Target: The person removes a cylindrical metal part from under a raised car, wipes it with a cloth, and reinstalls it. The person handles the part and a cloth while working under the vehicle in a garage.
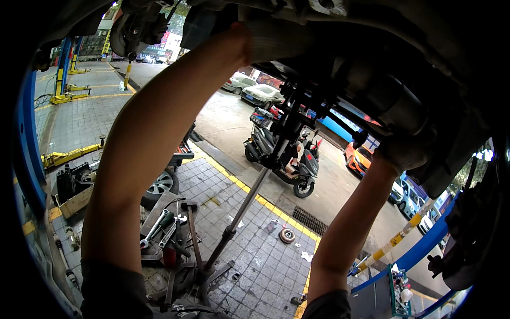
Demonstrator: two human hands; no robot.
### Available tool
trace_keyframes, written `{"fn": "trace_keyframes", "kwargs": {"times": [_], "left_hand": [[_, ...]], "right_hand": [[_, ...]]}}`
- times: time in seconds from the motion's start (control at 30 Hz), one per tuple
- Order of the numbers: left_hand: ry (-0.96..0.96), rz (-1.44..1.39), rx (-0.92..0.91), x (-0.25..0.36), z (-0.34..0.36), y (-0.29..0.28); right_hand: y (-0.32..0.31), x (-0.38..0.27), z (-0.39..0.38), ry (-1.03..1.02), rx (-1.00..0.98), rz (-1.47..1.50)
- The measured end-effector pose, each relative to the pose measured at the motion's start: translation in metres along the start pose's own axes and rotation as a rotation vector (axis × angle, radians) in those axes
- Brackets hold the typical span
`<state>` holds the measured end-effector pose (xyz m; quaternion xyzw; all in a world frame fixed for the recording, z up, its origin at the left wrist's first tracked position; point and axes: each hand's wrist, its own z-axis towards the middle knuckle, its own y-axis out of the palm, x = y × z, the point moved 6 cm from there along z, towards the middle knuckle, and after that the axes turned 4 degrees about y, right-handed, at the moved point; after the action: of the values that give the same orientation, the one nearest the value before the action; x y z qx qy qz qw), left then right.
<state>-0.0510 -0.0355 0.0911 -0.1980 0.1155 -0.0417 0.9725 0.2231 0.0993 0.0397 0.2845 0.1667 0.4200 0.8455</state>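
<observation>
Both my arms reach up into the dark underside of a raised car [372, 21]. My left hand [276, 43], in a greyish glove, is up among the dark parts at the top; shadow hides its fingers. My right hand [406, 151], also gloved, is raised at the right against the underside, just below a dark rounded part [404, 103]. Its fingers are too dark to make out. Between my arms stands a tall jack [249, 204] with a slim metal post, its dark head [297, 114] up close under the car.
Wrenches [159, 228] and other tools lie on a low stand beside the jack's legs, near a wheel [162, 183]. A round metal part [287, 235] lies on the tiled floor. A scooter [284, 157] stands beyond the yellow line. Blue lift posts [32, 149] flank the bay; a tool cart [398, 292] is lower right.
</observation>
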Motion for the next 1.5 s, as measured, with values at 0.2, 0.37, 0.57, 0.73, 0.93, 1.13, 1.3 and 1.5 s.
{"fn": "trace_keyframes", "kwargs": {"times": [0.2, 0.37, 0.57, 0.73, 0.93, 1.13, 1.3, 1.5], "left_hand": [[0.057, 0.345, 0.186, 0.019, 0.012, 0.001], [0.429, 0.088, 0.533, 0.031, -0.008, -0.013], [0.331, 0.034, 0.449, 0.022, 0.005, -0.007], [0.292, -0.026, 0.391, 0.012, 0.011, -0.004], [0.287, -0.191, 0.282, 0.002, 0.002, -0.003], [0.232, -0.103, 0.315, 0.004, 0.011, 0.001], [0.251, -0.231, 0.243, -0.002, 0.003, 0.000], [0.230, -0.205, 0.248, -0.002, 0.007, 0.004]], "right_hand": [[0.007, 0.018, -0.005, 0.322, -0.029, 0.247], [0.001, 0.005, -0.005, -0.026, 0.034, -0.062], [0.001, 0.008, -0.003, -0.061, 0.050, -0.026], [0.000, 0.004, -0.004, -0.056, 0.041, -0.119], [0.000, -0.001, -0.005, -0.049, 0.023, -0.058], [0.001, 0.000, -0.005, -0.013, -0.004, -0.018], [0.001, 0.006, -0.007, 0.053, -0.003, -0.014], [0.006, 0.018, -0.005, 0.125, -0.001, 0.107]]}}
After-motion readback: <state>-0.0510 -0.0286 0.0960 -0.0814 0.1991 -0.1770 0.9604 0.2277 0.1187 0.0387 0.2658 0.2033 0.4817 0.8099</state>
